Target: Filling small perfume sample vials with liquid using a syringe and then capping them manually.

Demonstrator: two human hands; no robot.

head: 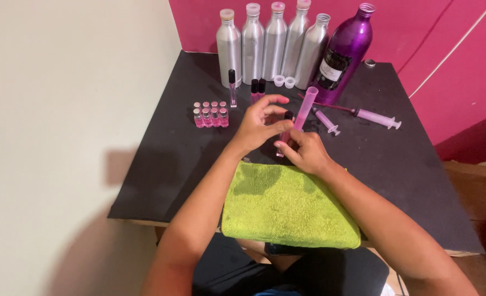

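Head view, centre of frame: left hand (259,127) and right hand (307,152) meeting above a black table (160,164). Right hand clenched around a small pink vial (283,138) with a dark cap; left fingers curled over the vial's top, touching the cap. Pink tube (306,107) rising just behind the hands, tilted. Green towel (286,205) at lower centre, beneath both wrists. Cluster of small pink bottles (210,114) at centre left. Five silver bottles (273,44) and one purple bottle (344,52) along the upper edge. Two syringes (377,117) at upper right.
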